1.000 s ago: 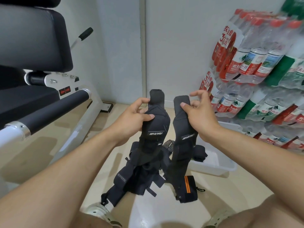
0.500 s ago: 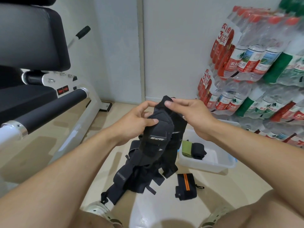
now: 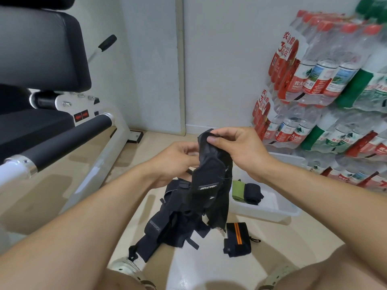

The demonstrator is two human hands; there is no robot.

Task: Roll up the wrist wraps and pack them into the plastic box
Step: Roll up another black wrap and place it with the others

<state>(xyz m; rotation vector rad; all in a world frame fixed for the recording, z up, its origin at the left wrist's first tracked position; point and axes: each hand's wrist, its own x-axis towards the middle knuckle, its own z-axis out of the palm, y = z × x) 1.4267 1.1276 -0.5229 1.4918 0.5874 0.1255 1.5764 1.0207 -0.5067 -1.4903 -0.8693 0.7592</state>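
Between thumb and fingers, right hand [image 3: 240, 151] pinches black wrist wrap [image 3: 209, 181] top.

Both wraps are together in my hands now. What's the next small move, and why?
Probably start rolling from the top end. The right hand pinches the top of the black wraps, the left hand is beside it, and their tails hang unrolled above the floor pile.

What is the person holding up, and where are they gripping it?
A black wrist wrap, pinched at its top end by the right hand. The left hand touches its upper edge; its grip is unclear.
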